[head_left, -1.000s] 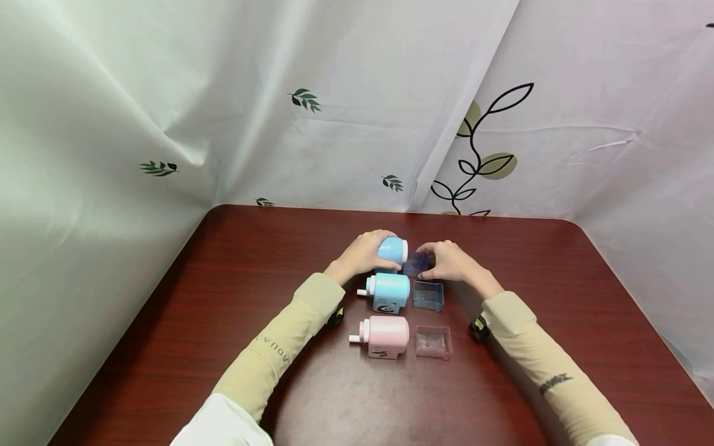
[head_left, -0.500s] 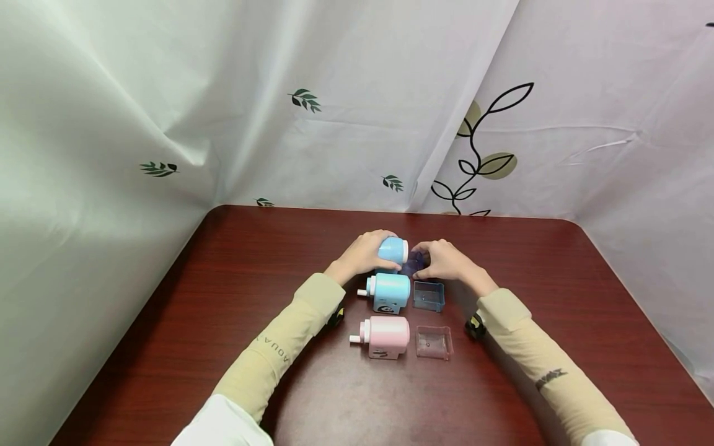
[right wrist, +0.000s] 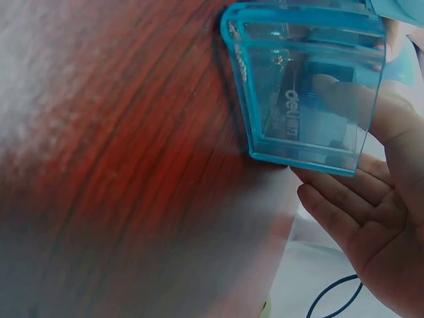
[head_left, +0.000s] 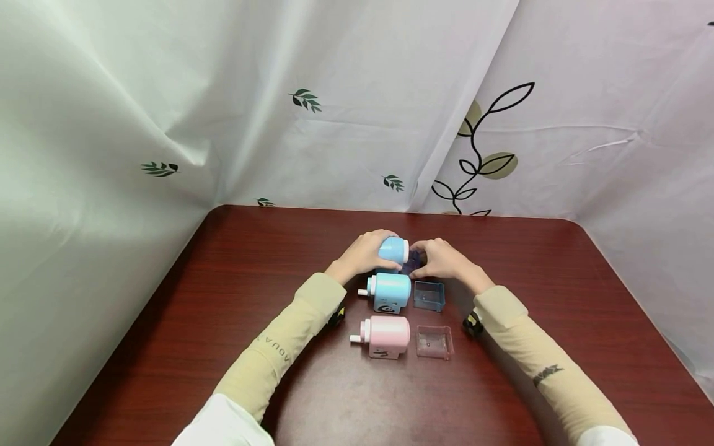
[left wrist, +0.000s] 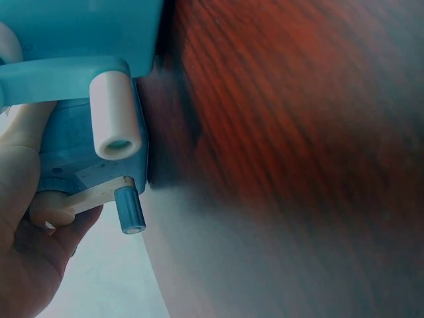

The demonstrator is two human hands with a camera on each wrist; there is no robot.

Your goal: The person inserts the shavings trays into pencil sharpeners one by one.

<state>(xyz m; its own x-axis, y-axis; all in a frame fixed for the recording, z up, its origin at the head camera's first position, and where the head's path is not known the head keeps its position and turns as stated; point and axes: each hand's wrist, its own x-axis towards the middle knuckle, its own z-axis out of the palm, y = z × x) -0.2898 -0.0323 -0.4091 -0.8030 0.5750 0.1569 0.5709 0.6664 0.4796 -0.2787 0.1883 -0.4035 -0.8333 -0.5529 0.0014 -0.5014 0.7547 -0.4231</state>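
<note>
In the head view, my left hand (head_left: 365,251) grips the body of a blue crank pencil sharpener (head_left: 392,249), the farthest one. My right hand (head_left: 443,259) holds a dark blue see-through shavings tray (head_left: 413,263) between thumb and fingers, right beside that sharpener; whether it enters the slot cannot be told. A light blue sharpener (head_left: 390,290) stands nearer, with a teal clear tray (head_left: 429,296) to its right. In the left wrist view, the light blue sharpener (left wrist: 79,30) partly covers the held one. The teal tray (right wrist: 298,99) hides part of my right hand (right wrist: 384,225) in the right wrist view.
Nearest me stand a pink sharpener (head_left: 387,334) and, to its right, a pink clear tray (head_left: 434,342). All rest on a dark red wooden table (head_left: 268,248). A white leaf-patterned curtain (head_left: 346,136) closes off the back and sides.
My right hand has moved a little left with the dark blue tray, bringing it closer to the blue sharpener. My left hand and the other things have stayed in place.
</note>
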